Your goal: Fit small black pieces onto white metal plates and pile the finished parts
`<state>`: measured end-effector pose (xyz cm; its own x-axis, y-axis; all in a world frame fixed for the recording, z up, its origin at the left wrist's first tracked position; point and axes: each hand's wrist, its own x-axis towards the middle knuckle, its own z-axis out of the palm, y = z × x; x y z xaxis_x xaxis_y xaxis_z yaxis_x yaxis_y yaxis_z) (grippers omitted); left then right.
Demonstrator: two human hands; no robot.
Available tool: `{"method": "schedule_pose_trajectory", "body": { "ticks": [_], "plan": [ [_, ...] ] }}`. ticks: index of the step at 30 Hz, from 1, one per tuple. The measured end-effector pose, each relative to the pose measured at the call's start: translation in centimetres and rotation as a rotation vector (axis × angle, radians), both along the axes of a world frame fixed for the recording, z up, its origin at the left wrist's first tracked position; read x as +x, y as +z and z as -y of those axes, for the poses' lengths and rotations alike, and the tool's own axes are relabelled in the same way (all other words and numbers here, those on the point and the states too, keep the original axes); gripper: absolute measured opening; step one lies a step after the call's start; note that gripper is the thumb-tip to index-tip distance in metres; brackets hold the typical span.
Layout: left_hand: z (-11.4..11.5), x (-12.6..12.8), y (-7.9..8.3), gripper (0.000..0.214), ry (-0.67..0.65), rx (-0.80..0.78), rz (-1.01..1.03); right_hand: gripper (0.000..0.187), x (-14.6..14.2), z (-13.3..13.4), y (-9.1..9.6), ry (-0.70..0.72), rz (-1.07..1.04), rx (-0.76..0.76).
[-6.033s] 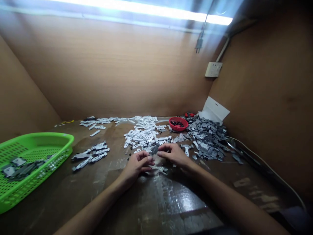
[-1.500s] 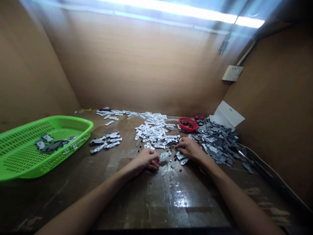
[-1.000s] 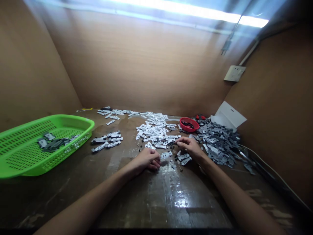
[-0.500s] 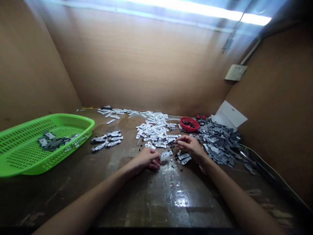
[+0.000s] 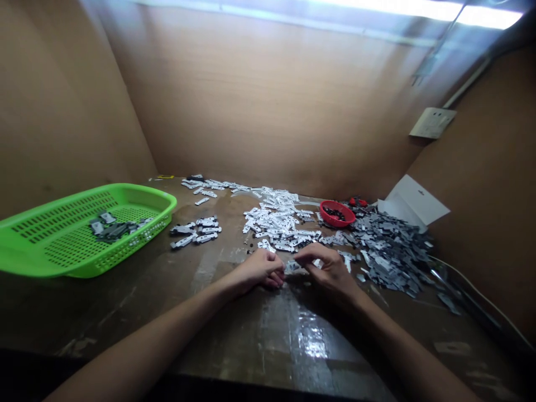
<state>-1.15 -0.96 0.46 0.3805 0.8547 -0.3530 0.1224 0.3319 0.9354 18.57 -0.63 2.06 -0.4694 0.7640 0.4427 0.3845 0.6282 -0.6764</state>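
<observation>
L hand (image 5: 259, 269) lies curled on the table, R hand (image 5: 330, 272) pinched up just beside it; hands apart, can't tell if R holds anything. Small white plate (image 5: 293, 268) sits between them, touching neither for sure. Risk: thin stamped metal w/ notched ends snags its neighbours, so a careless pull could drag the white pile (image 5: 276, 220) into the grey pile (image 5: 391, 254) and mix them. Tiny black bits in the red bowl (image 5: 337, 214) could spill and scatter if it's knocked, esp. across the scarred, glossy wood table (image 5: 251, 340). Green plastic basket (image 5: 138, 196), perforated walls, holds a few grey plates (image 5: 111, 229); short cluster of white plates (image 5: 195, 231) lies just beside it.
</observation>
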Motion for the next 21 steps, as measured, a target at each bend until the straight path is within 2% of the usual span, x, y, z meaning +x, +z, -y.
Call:
{"method": "schedule_pose_trajectory", "body": {
  "ticks": [3, 10, 21],
  "plan": [
    [0.0, 0.0, 0.0, 0.022, -0.004, 0.003, -0.010, 0.015, -0.4, -0.1, -0.3, 0.044, 0.025, 0.034],
    [0.0, 0.0, 0.0, 0.021, -0.017, 0.011, -0.033, 0.014, -0.4, -0.3, -0.5, 0.015, 0.077, 0.064],
    [-0.1, -0.3, 0.3, 0.023, -0.020, -0.023, 0.003, 0.016, -0.5, -0.4, -1.3, 0.035, 0.091, -0.023]
  ]
}}
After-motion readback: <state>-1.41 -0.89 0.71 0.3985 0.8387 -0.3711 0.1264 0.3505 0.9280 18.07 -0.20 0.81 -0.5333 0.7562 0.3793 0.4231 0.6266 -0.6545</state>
